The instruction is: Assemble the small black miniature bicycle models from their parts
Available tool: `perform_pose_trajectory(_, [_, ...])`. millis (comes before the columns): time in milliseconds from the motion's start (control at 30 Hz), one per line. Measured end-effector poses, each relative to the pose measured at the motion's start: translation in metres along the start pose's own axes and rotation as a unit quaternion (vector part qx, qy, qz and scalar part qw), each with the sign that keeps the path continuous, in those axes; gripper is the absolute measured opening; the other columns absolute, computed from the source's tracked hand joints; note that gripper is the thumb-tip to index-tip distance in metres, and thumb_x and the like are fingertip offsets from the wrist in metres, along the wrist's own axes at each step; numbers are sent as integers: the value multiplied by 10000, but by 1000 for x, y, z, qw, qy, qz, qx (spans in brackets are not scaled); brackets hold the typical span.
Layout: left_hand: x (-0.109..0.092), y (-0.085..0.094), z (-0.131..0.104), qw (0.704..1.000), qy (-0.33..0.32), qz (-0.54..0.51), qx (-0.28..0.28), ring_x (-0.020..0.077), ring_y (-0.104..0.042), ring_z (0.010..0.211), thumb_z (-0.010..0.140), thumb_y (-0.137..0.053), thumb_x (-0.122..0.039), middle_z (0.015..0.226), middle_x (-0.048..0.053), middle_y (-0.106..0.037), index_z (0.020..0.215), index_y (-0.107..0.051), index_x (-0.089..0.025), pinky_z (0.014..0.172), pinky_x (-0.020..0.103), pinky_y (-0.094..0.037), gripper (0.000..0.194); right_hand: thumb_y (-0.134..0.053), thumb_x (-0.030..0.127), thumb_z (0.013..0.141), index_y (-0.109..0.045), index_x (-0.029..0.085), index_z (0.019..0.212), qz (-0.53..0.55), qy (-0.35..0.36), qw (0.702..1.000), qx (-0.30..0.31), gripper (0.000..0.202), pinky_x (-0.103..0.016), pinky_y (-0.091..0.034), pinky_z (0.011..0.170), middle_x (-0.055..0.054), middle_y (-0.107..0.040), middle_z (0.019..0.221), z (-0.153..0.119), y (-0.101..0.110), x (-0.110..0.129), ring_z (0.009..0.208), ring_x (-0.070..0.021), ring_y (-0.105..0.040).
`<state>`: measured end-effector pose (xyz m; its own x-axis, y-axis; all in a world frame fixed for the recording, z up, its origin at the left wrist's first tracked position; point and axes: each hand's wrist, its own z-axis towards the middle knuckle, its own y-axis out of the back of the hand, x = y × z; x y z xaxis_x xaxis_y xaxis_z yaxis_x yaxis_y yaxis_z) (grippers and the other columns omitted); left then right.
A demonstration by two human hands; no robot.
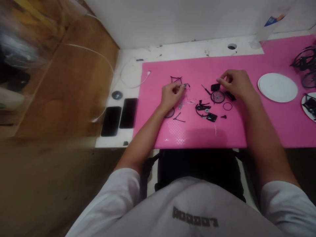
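Observation:
My left hand (172, 94) pinches a small dark part (187, 85) just below a thin black frame (176, 79) on the pink mat (197, 131). Beside a black block (215, 87), my right hand (233, 82) has its thumb and forefinger close together; whether anything is between them is too small to tell. A spoked wheel (217, 96) lies below that block, with a thin black ring (227, 106) to its right. Several small black parts (203, 107) are spread between my hands. A forked black piece (179, 117) lies near my left wrist.
Two dark phones (111, 121) lie left of the mat beside a white cable (134, 87). At the right are a white plate (277, 87), another plate with black parts (311, 106), and assembled black wheeled models (307, 61). A white wall stands behind.

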<state>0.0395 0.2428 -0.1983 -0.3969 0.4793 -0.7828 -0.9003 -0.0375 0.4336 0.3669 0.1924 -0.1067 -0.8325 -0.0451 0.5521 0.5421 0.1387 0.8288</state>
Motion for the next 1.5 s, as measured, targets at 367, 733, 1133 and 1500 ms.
perform_pose_trajectory(367, [-3, -1, -1, 1000, 0, -3, 4, 159, -626, 666, 1009, -671, -606, 737, 29, -738, 864, -820, -224, 666, 309, -492, 435, -491, 935, 952, -519, 330, 1639, 0, -20, 999, 39, 916, -540, -431, 908, -177, -760, 1053, -2, 15, -12, 1079, -447, -601])
perform_pose_trajectory(733, [-2, -2, -2, 1000, 3, 3, 8, 163, -637, 683, 1025, -678, -577, 750, 30, -741, 899, -831, -228, 663, 306, -496, 402, -484, 836, 1025, -551, 283, 1566, -1, -22, 999, 31, 777, -492, -427, 897, -186, -742, 1093, -3, 13, -16, 1074, -414, -588])
perform_pose_trajectory(1133, [-1, -6, -1, 1000, 19, -12, 10, 156, -671, 705, 1033, -687, -579, 792, 36, -779, 930, -843, -215, 681, 299, -518, 409, -497, 704, 1055, -671, 258, 1414, -18, -63, 995, -69, 599, -505, -431, 962, -182, -757, 1056, 1, -1, -11, 1079, -402, -581])
perform_pose_trajectory(1500, [1, -12, -1, 999, 10, -45, 7, 141, -650, 702, 1041, -693, -505, 785, 31, -761, 915, -829, -200, 701, 286, -502, 357, -639, 396, 990, -799, 167, 1082, -67, -63, 984, -152, 295, -374, -510, 793, -111, -777, 911, 18, -24, -35, 816, -243, -655])
